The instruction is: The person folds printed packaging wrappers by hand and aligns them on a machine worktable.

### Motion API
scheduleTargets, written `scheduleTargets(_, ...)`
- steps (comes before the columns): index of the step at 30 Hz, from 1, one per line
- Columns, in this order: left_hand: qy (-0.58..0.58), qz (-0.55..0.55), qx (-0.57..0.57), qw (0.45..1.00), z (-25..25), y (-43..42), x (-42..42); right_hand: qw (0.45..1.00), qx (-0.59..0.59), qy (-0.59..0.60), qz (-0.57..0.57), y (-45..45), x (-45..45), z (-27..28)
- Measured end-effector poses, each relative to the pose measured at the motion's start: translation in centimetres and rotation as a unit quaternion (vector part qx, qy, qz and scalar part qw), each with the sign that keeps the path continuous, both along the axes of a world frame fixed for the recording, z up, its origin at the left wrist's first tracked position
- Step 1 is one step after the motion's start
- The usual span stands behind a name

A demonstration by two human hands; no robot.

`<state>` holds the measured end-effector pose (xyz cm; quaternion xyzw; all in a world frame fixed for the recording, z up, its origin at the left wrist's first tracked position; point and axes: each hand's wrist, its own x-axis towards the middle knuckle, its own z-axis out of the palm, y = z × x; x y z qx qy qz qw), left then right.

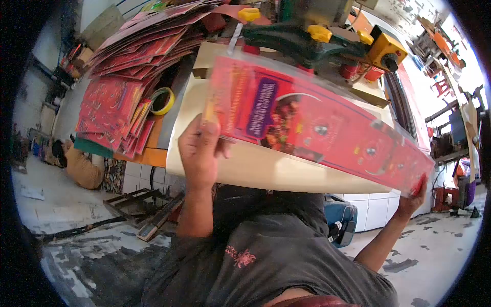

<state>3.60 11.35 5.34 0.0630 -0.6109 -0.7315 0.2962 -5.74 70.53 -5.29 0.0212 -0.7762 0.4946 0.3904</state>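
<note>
Stretched between my hands is a long strip of red printed plastic packaging (pixel 327 128), with a purple text panel and a food picture near its left end. It is lifted above a cream-coloured work surface (pixel 245 163) and slopes down to the right. My left hand (pixel 199 148) is closed on the strip's left end, the thumb lying on its front. At the lower right end, my right hand (pixel 411 197) grips the corner; some of its fingers are hidden behind the plastic.
A tall, uneven stack of similar red printed sheets (pixel 138 66) leans at the left. Beside it lies a yellow tape roll (pixel 162 101). Behind the strip stands a dark green machine frame (pixel 286 43) with yellow knobs and a yellow control box (pixel 388 48). A blue case (pixel 342 220) sits below the table.
</note>
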Motion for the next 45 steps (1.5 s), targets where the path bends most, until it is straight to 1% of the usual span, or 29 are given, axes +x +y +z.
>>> scheduleTargets(1, -0.001, -0.008, -0.001, 1.0, -0.3, -0.3, 0.0, 0.997, 0.08, -0.008, -0.012, -0.5, 0.1, 0.2)
scheduleTargets(2, -0.01, 0.006, 0.014, 1.0, -0.9, -1.0, 0.2, 0.998, 0.031, 0.008, 0.049, 1.8, -0.9, -1.9)
scheduleTargets(3, -0.02, 0.022, 0.029, 0.999, -1.5, -1.5, 0.4, 0.999, 0.031, 0.005, 0.045, 1.4, -0.8, -1.4)
scheduleTargets(4, -0.007, 0.012, 0.044, 0.999, -1.9, -1.8, 0.5, 0.99, -0.112, -0.016, 0.083, 0.6, -1.0, -0.5)
scheduleTargets(6, -0.009, 0.029, 0.051, 0.998, -2.2, -1.9, 0.9, 0.96, -0.252, -0.039, 0.116, -0.1, -1.4, -0.1)
scheduleTargets(7, -0.007, 0.047, 0.056, 0.997, -2.3, -2.0, 1.0, 0.983, -0.132, -0.009, 0.127, -0.3, -1.6, -0.4)
scheduleTargets(9, 0.024, 0.033, 0.061, 0.997, -3.2, -2.6, 1.1, 0.991, -0.012, 0.023, 0.133, -1.0, -1.9, 0.1)
scheduleTargets(10, 0.029, 0.049, 0.069, 0.996, -3.5, -2.7, 1.1, 0.938, -0.27, -0.032, 0.216, -2.0, -1.9, 1.6)
scheduleTargets(11, 0.035, 0.065, 0.078, 0.994, -3.6, -2.8, 1.2, 0.81, -0.507, -0.083, 0.282, -2.8, -1.8, 2.5)
scheduleTargets(12, 0.019, 0.07, 0.087, 0.994, -3.4, -2.8, 1.5, 0.811, -0.507, -0.081, 0.281, -3.6, -1.8, 2.4)
scheduleTargets(13, 0.018, 0.068, 0.087, 0.994, -3.4, -2.9, 1.6, 0.899, -0.372, -0.085, 0.216, -4.2, -1.8, 2.0)
scheduleTargets(14, 0.03, 0.063, 0.098, 0.993, -3.5, -3.0, 1.6, 0.933, -0.299, -0.085, 0.182, -4.4, -2.0, 1.5)
scheduleTargets(15, 0.042, 0.056, 0.11, 0.991, -3.6, -3.1, 1.5, 0.96, -0.226, -0.085, 0.141, -4.5, -2.2, 0.9)
scheduleTargets(16, 0.041, 0.05, 0.111, 0.992, -3.8, -3.3, 1.5, 0.957, -0.234, -0.08, 0.154, -4.4, -2.5, 0.4)
scheduleTargets(18, 0.054, 0.089, 0.092, 0.99, -4.3, -3.6, 1.5, 0.992, 0.092, -0.03, 0.082, -4.0, -2.3, 0.2)
scheduleTargets(19, 0.053, 0.083, 0.095, 0.991, -4.4, -3.6, 1.4, 0.973, 0.227, 0.022, 0.022, -3.8, -2.2, 0.2)
scheduleTargets(21, 0.069, 0.12, 0.11, 0.984, -4.4, -3.9, 1.6, 0.975, 0.218, 0.029, 0.047, -4.8, -2.3, 0.5)
scheduleTargets(26, 0.093, 0.121, 0.126, 0.98, -5.5, -5.6, 2.6, 0.964, 0.24, 0.072, 0.089, -8.0, -2.5, 1.4)
scheduleTargets(27, 0.114, 0.122, 0.158, 0.973, -6.0, -6.2, 2.7, 0.985, 0.056, 0.007, 0.161, -8.3, -2.5, 1.6)
scheduleTargets(28, 0.136, 0.123, 0.19, 0.965, -6.3, -6.6, 2.8, 0.964, -0.131, -0.056, 0.227, -8.5, -2.5, 1.7)
scheduleTargets(31, 0.127, 0.157, 0.193, 0.96, -5.8, -6.4, 2.4, 0.952, -0.167, -0.074, 0.246, -9.0, -2.5, 1.3)
scheduleTargets(33, 0.143, 0.169, 0.196, 0.955, -5.7, -6.2, 2.5, 0.861, -0.39, -0.123, 0.304, -9.6, -2.8, 2.5)
scheduleTargets(35, 0.157, 0.177, 0.2, 0.951, -6.5, -6.6, 2.9, 0.856, -0.376, -0.127, 0.331, -9.8, -3.0, 2.4)
scheduleTargets(37, 0.186, 0.082, 0.147, 0.968, -9.3, -9.3, 4.5, 0.852, -0.361, -0.133, 0.354, -10.0, -2.8, 2.1)
scheduleTargets(38, 0.202, 0.011, 0.15, 0.968, -10.0, -10.5, 5.0, 0.902, -0.289, -0.121, 0.299, -10.6, -2.7, 1.8)
scheduleTargets(39, 0.2, 0.004, 0.155, 0.967, -9.3, -10.1, 4.7, 0.911, -0.284, -0.136, 0.266, -11.4, -2.5, 2.4)
scheduleTargets(41, 0.086, 0.17, 0.136, 0.972, -6.6, -8.8, 3.9, 0.925, -0.274, -0.169, 0.201, -13.1, -2.1, 3.6)
scheduleTargets(43, 0.096, 0.171, 0.164, 0.967, -7.3, -9.9, 3.6, 0.935, -0.176, -0.187, 0.243, -14.5, -1.9, 5.2)
scheduleTargets(45, -0.018, 0.206, 0.092, 0.974, -7.5, -11.3, 4.8, 0.919, -0.208, -0.204, 0.265, -15.5, -1.8, 5.4)
